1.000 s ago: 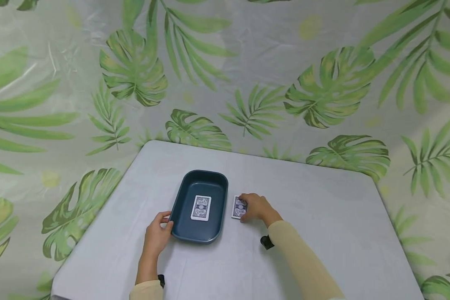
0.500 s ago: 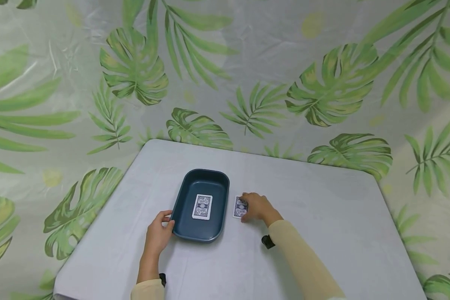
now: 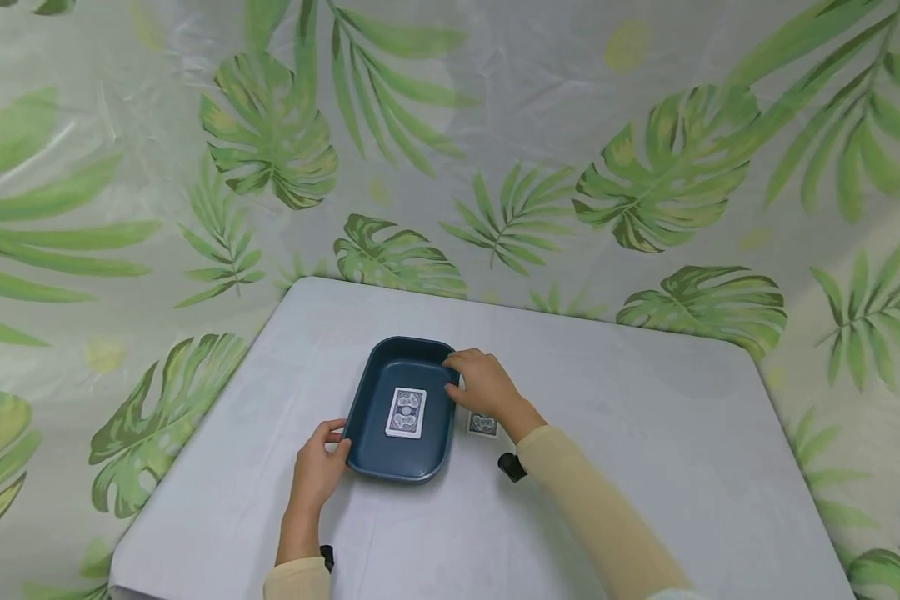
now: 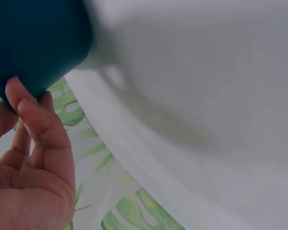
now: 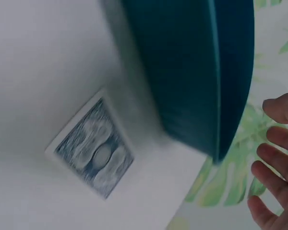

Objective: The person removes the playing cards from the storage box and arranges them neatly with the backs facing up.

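A dark blue rectangular tray (image 3: 401, 462) stands on the white-covered table, with a stack of playing cards (image 3: 406, 412) lying face down inside it. My left hand (image 3: 318, 469) pinches the tray's near left rim between thumb and fingers, as the left wrist view also shows. Over the tray's right rim hovers my right hand (image 3: 490, 390), its fingers spread and holding nothing. In the right wrist view that hand (image 5: 281, 165) appears apart from the tray wall. A second face-down playing card or small stack (image 3: 483, 426) rests on the table right of the tray, partly hidden by my right hand.
The white tablecloth (image 3: 645, 467) covers the whole tabletop. Leaf-patterned sheeting (image 3: 517, 108) hangs behind the table and at both sides.
My right hand has left the cards on the table and moved up and left to the tray's right rim. Those cards stay on the table. The left hand keeps its place.
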`<state>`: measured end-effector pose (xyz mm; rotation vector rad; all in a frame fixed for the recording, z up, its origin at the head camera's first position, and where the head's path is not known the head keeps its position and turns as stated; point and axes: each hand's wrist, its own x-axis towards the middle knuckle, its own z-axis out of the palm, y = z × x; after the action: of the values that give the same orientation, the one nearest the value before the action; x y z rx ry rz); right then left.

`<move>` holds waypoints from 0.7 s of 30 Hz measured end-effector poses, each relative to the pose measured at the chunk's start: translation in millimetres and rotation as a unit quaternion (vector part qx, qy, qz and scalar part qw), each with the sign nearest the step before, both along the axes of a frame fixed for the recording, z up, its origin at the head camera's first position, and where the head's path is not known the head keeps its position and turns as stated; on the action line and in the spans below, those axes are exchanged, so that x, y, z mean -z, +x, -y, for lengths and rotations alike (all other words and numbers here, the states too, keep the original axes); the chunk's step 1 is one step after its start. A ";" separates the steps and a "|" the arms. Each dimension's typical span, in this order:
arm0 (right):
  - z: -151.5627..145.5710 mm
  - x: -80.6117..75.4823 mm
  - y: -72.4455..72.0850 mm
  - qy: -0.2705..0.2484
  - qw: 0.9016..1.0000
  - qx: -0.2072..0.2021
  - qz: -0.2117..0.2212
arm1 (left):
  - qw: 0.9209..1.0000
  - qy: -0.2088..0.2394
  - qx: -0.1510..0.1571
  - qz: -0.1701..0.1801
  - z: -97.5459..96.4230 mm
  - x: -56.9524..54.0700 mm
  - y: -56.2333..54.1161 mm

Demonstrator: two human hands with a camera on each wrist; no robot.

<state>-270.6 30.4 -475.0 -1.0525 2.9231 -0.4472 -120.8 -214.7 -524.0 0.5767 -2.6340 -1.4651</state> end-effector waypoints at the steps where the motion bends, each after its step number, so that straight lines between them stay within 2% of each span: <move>1: 6.9 -1.0 1.8 0.006 1.000 -0.009 -0.002 | 1.000 0.000 -0.001 0.000 0.5 -0.2 -0.4; 6: 37.5 8.8 7.1 0.028 0.998 -0.033 0.035 | 1.000 -0.001 -0.002 -0.001 1.5 0.3 -3.5; 13: 64.1 34.6 11.3 0.069 0.993 -0.032 0.091 | 1.000 0.002 0.000 -0.002 -0.6 2.9 -3.7; 17: 71.7 47.7 11.8 0.085 0.991 -0.032 0.101 | 1.000 0.006 0.001 -0.007 -1.5 4.2 -1.3; 21: 77.9 53.3 11.7 0.082 0.991 -0.031 0.106 | 1.000 0.004 -0.001 -0.016 -0.1 4.0 1.4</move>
<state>-258.9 -47.4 -528.3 -1.0047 2.6806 -0.2905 -119.4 -214.6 -528.0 0.5523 -2.6036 -1.4712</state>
